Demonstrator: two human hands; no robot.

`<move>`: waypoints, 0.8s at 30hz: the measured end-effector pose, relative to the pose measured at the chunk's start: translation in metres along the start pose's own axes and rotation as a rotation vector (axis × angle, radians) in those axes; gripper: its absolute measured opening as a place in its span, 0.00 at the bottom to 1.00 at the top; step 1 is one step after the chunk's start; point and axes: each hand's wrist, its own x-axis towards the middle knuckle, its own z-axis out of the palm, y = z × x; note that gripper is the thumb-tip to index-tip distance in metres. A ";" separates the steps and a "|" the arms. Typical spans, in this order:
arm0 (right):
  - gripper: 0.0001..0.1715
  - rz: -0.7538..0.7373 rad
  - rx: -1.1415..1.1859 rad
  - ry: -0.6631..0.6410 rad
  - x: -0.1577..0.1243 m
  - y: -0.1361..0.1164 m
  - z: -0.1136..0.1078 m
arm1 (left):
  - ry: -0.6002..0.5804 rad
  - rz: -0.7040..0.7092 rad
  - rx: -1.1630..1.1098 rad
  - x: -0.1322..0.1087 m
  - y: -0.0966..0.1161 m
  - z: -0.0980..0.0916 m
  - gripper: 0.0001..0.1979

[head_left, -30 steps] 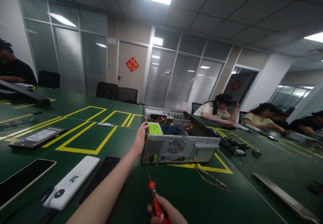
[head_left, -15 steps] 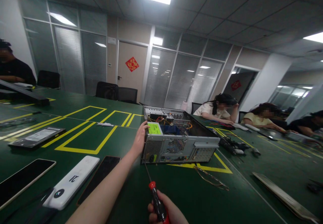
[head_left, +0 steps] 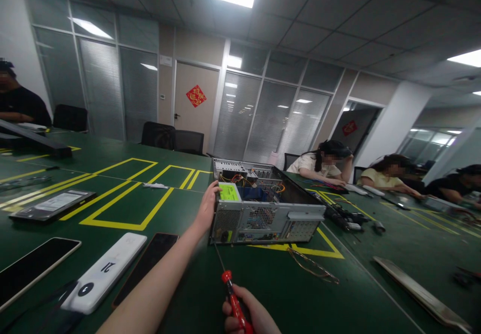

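Observation:
An open computer case (head_left: 263, 221) sits on the green table, with wires and a power supply bearing a bright yellow-green label (head_left: 228, 192) inside. My left hand (head_left: 208, 203) holds the case's left side, its fingers hooked over the top edge beside the power supply. In my right hand (head_left: 248, 311) is a screwdriver (head_left: 233, 294) with a red and black handle, the fingers closed around it. Its thin shaft points up and away, and the tip meets the lower left corner of the case's rear panel. Any screw there is too small to make out.
Left of my arm lie a dark phone (head_left: 148, 264), a white device marked 21 (head_left: 107, 271), another phone (head_left: 35, 269) and a hard drive (head_left: 52, 204). Glasses (head_left: 311, 266) rest right of the case, near black cables (head_left: 349, 218). Several people sit around the table.
The screwdriver has turned in my right hand: its handle showed mostly black and now shows mostly red. My left hand keeps its hold on the case. The view has shifted slightly.

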 end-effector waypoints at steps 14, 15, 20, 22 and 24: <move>0.28 0.033 -0.013 0.038 0.008 0.003 -0.006 | -0.001 0.011 -0.006 0.001 -0.003 0.001 0.25; 0.31 0.025 -0.007 0.053 0.008 0.003 -0.004 | 0.000 0.010 -0.004 0.001 -0.003 0.001 0.25; 0.35 -0.060 0.051 0.112 0.008 0.005 0.002 | 0.004 0.014 0.002 0.000 -0.003 0.000 0.24; 0.35 -0.061 0.055 0.099 0.007 0.004 0.003 | 0.005 0.012 0.003 0.000 -0.003 0.000 0.23; 0.33 -0.057 0.052 0.081 0.004 0.004 0.004 | 0.007 0.009 0.002 0.000 -0.002 0.000 0.23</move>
